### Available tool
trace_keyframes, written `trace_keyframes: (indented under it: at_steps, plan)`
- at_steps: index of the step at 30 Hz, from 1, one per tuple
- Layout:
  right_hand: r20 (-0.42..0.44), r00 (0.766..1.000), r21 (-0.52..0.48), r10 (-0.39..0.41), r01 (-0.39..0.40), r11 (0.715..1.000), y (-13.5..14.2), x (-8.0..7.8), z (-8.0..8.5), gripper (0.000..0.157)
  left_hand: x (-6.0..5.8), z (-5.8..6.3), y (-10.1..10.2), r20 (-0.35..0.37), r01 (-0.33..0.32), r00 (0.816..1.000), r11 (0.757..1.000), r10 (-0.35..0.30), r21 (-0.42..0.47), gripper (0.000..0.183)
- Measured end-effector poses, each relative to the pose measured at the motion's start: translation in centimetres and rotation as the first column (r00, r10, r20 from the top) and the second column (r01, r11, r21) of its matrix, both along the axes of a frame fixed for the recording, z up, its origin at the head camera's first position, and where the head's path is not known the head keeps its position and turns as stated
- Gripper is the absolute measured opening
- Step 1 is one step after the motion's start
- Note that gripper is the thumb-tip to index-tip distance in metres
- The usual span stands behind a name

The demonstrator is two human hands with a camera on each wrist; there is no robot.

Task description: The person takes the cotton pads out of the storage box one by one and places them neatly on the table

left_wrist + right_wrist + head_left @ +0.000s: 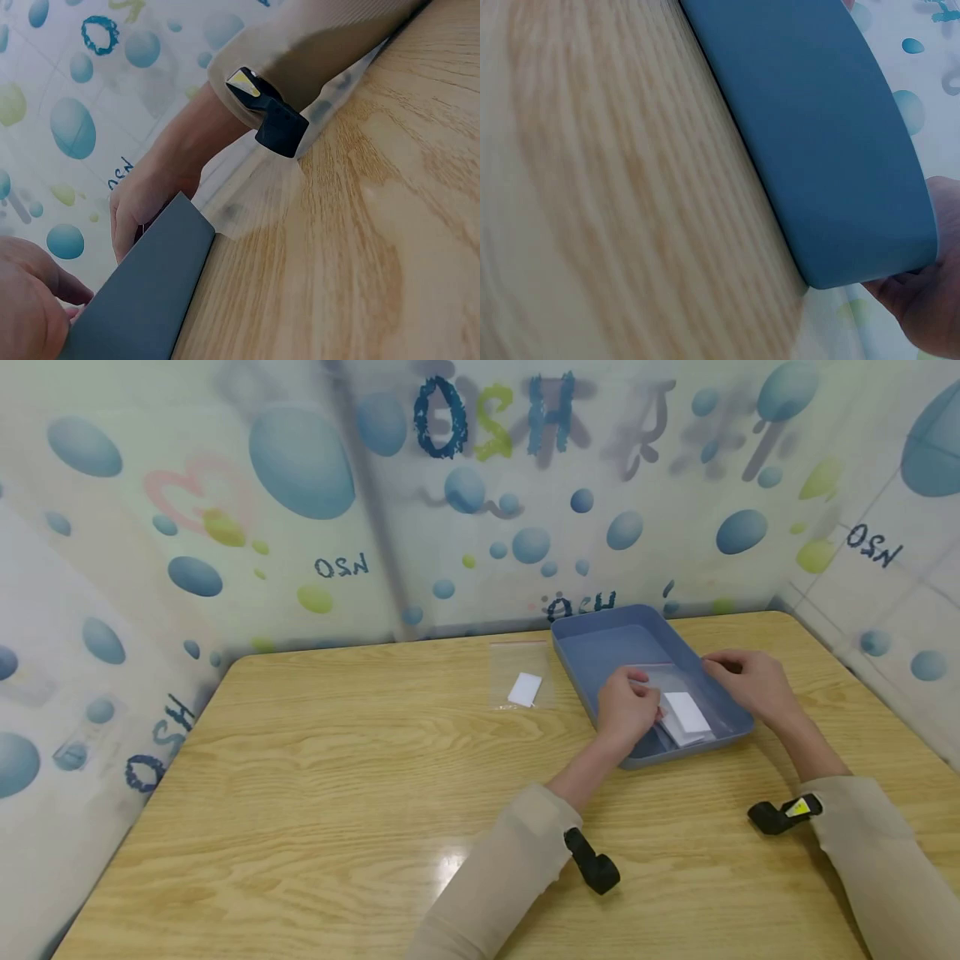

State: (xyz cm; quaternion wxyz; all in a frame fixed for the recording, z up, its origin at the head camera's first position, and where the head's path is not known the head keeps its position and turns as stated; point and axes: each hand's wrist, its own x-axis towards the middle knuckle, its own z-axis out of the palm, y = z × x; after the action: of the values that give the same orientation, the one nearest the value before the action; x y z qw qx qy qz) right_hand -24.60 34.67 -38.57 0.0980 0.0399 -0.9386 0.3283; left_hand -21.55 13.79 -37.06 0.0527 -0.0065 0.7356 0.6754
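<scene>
A blue-grey tray (600,647) stands on the wooden table. In it lies a clear zip bag (656,677) with white rectangular pieces (686,714) inside. My left hand (628,706) reaches over the tray's near left side and pinches the left edge of this bag with thumb and fingers. At the tray's right rim my right hand (750,683) has its fingers curled over the edge, gripping the wall. The left wrist view shows the right hand (154,191) behind the tray wall (142,277). Both hands' fingertips are partly hidden.
Left of the tray, another clear zip bag (498,672) with a white piece (525,689) lies flat on the table (337,777). A patterned curtain (450,543) hangs behind the table's back edge. Black straps with small dark devices (600,872) sit at both sleeve cuffs.
</scene>
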Motion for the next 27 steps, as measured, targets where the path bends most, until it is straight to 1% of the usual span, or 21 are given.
trace_keyframes:
  at_steps: [2, 4, 8, 12, 17, 22, 27]
  plan:
    - [-0.001, 1.0, -0.001, -0.001, 0.001, 1.0, -0.05, 0.02, 0.04, 0.042, 0.05, -0.02, 0.03, -0.014, -0.006, 1.0, 1.0, 0.005, -0.022, 0.012]
    - [-0.002, 1.0, -0.004, -0.002, 0.002, 1.0, -0.11, 0.05, 0.09, 0.042, 0.11, -0.06, 0.04, -0.03, -0.011, 1.0, 1.0, 0.01, -0.026, 0.014]
    - [-0.004, 1.0, -0.003, -0.007, 0.007, 1.0, -0.18, 0.05, 0.15, 0.042, 0.23, -0.07, 0.02, -0.063, -0.027, 0.998, 1.0, 0.027, 0.001, 0.016]
    - [-0.006, 1.0, -0.003, -0.007, 0.007, 1.0, -0.18, 0.02, 0.16, 0.042, 0.28, -0.15, -0.01, -0.101, -0.035, 0.994, 0.999, 0.038, 0.025, 0.015]
    - [-0.006, 1.0, -0.006, -0.004, 0.004, 1.0, -0.19, 0.03, 0.22, 0.042, 0.33, -0.24, -0.07, -0.147, -0.034, 0.988, 0.996, 0.046, 0.087, 0.012]
    - [0.002, 1.0, -0.009, -0.001, 0.001, 1.0, -0.2, 0.06, 0.26, 0.043, 0.38, -0.18, -0.11, -0.164, -0.042, 0.985, 0.995, 0.057, 0.092, 0.01]
    - [0.002, 1.0, -0.004, -0.001, 0.001, 1.0, -0.22, 0.01, 0.23, 0.043, 0.42, 0.02, -0.19, -0.161, -0.047, 0.985, 0.994, 0.063, 0.1, 0.009]
